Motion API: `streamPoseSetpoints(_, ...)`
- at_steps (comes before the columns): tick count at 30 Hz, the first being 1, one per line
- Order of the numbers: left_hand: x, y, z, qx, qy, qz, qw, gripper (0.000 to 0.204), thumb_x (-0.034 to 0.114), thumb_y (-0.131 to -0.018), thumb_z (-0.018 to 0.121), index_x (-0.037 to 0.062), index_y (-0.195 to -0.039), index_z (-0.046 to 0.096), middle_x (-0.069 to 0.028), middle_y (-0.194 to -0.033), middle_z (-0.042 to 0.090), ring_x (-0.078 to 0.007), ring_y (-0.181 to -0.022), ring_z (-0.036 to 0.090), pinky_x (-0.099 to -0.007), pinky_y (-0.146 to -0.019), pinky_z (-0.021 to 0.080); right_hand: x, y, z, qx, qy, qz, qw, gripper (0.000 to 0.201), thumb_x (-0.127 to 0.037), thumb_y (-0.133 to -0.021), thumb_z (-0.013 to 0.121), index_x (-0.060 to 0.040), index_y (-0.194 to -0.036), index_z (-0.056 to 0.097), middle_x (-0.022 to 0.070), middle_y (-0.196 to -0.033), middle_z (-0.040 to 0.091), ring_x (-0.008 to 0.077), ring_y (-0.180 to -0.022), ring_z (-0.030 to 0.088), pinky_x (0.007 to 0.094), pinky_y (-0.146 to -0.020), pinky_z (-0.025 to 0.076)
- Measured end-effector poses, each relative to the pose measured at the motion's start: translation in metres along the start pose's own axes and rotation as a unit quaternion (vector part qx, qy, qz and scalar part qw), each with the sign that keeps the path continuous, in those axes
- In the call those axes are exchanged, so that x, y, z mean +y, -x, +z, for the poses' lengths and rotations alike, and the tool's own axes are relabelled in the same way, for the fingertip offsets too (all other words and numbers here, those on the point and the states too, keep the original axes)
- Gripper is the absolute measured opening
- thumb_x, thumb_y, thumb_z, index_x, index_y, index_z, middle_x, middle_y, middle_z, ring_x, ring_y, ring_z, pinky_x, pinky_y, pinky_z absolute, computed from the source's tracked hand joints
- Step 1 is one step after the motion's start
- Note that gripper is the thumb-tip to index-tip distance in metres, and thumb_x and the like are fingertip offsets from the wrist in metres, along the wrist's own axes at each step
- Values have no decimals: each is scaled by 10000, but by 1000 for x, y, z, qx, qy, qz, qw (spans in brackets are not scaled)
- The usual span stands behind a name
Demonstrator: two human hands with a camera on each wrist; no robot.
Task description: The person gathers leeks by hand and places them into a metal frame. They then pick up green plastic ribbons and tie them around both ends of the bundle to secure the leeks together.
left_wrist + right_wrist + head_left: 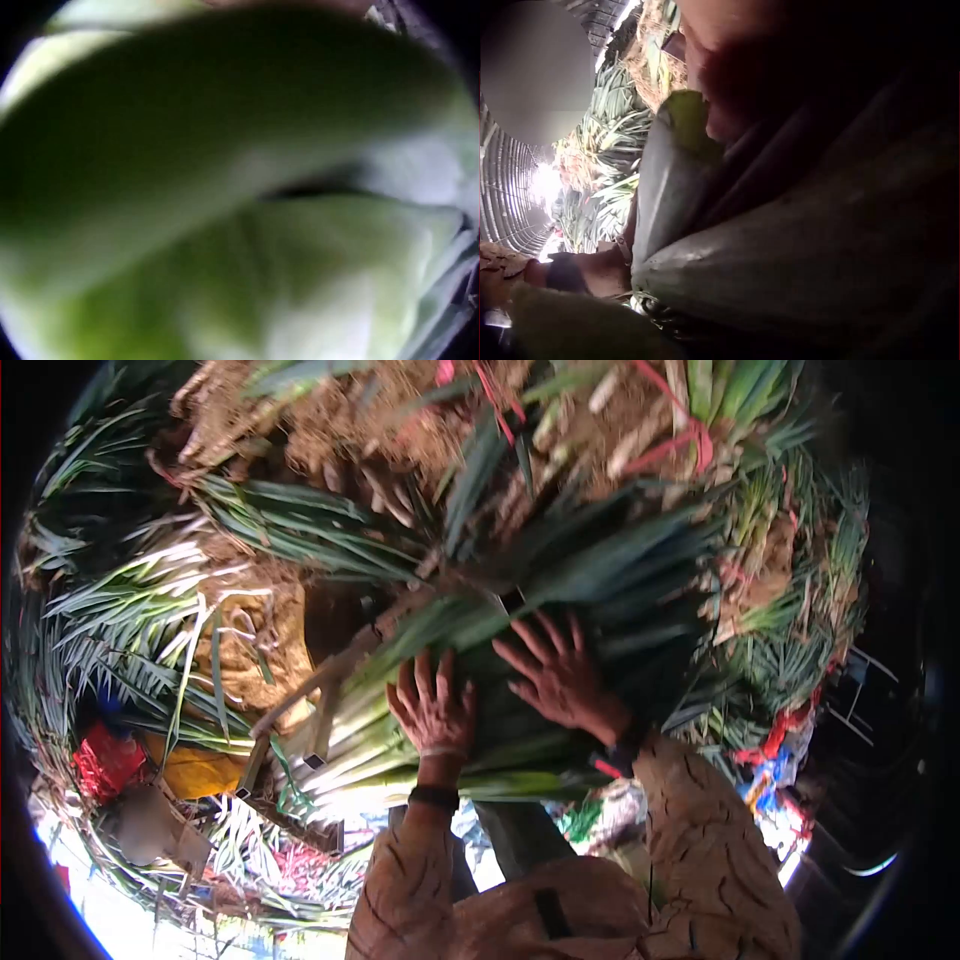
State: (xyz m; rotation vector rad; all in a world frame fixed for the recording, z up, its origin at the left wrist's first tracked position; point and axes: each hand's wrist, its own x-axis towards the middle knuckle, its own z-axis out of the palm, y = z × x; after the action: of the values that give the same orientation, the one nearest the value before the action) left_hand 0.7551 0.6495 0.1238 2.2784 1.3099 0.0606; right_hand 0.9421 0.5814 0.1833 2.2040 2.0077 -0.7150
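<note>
A thick heap of leeks (560,760) lies in front of me, pale stalks toward the left and dark green leaves toward the right. My left hand (435,710) rests palm down on it near the stalks, fingers spread. Farther right, my right hand (567,678) presses on the dark leaves with its fingers straight and apart. In the left wrist view a blurred green leek part (187,142) fills most of the picture and hides the hand. The right wrist view has part of my right hand (731,45) above broad leek leaves (705,262).
A frame of square metal tubes (322,710) stands at the heap's left end. Beyond it are a yellow sack (265,645) and a red bag (108,760). Tied bundles with tangled roots (345,435) lie at the far side, and more bundles (780,560) line the right.
</note>
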Motion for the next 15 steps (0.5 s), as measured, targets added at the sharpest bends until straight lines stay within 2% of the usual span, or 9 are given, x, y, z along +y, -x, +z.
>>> streamPoseSetpoints(5,0,1,10,15,-2,3,1000,547,365,-804,615,259,-1319,468,-59,-1378,420,-291,-1270,376,-540,-1040,249,3,-1,-2,42,-22,-5,999,642,-416,-793,640,-211,-1368,441,82,-1496,264,296,-1372,238,588,-1082,161)
streamPoseSetpoints(7,-1,4,8,23,-1,16,1000,539,347,-807,616,240,-1317,479,-60,-1374,428,-280,-1258,397,-510,-1032,276,1,1,-28,-16,-72,-5,997,621,-370,-791,659,-178,-1347,460,90,-1462,321,292,-1345,291,543,-1076,220)
streamPoseSetpoints(8,-2,5,12,27,-17,16,999,501,379,-856,557,236,-1328,468,-60,-1371,429,-283,-1253,399,-496,-1025,287,3,3,-40,-42,-96,-1,994,611,-346,-790,669,-161,-1337,470,94,-1445,350,290,-1331,318,520,-1072,249)
streamPoseSetpoints(9,-1,5,11,30,-10,21,999,484,406,-881,512,235,-1331,463,-62,-1368,431,-286,-1247,403,-487,-1022,291,1,11,-51,91,-222,8,971,522,-292,-818,670,-113,-1280,508,105,-1354,461,280,-1249,431,443,-1030,345)
streamPoseSetpoints(10,1,4,9,33,-7,22,999,473,433,-906,467,234,-1334,458,-63,-1365,432,-288,-1241,406,-479,-1019,295,-8,27,-76,128,-370,53,919,480,-294,-842,646,-93,-1260,519,115,-1316,492,273,-1207,468,427,-1005,373)
streamPoseSetpoints(11,2,4,10,32,-9,20,999,472,453,-921,424,232,-1337,454,-63,-1362,433,-289,-1234,410,-471,-1017,297,-21,46,-111,166,-507,92,841,443,-296,-867,622,-74,-1240,530,124,-1278,523,267,-1165,505,411,-981,400)
streamPoseSetpoints(12,1,5,9,29,-13,19,999,475,472,-937,381,230,-1339,450,-62,-1359,434,-290,-1227,413,-462,-1016,299,-34,70,-127,204,-630,128,738,412,-298,-892,598,-55,-1220,540,133,-1241,554,260,-1123,542,395,-957,428)
streamPoseSetpoints(14,-3,6,10,30,-1,19,999,482,485,-940,370,224,-1338,448,-59,-1358,431,-294,-1218,416,-454,-1012,305,-54,144,-99,250,-688,164,661,395,-309,-939,533,-12,-1199,549,138,-1176,595,229,-1050,591,386,-923,463)
streamPoseSetpoints(15,-5,7,10,30,0,15,999,485,489,-940,366,223,-1337,449,-59,-1356,432,-296,-1217,417,-453,-1009,309,-75,176,-73,247,-725,249,592,401,-316,-944,522,-5,-1196,551,143,-1154,604,228,-1017,605,382,-911,474)
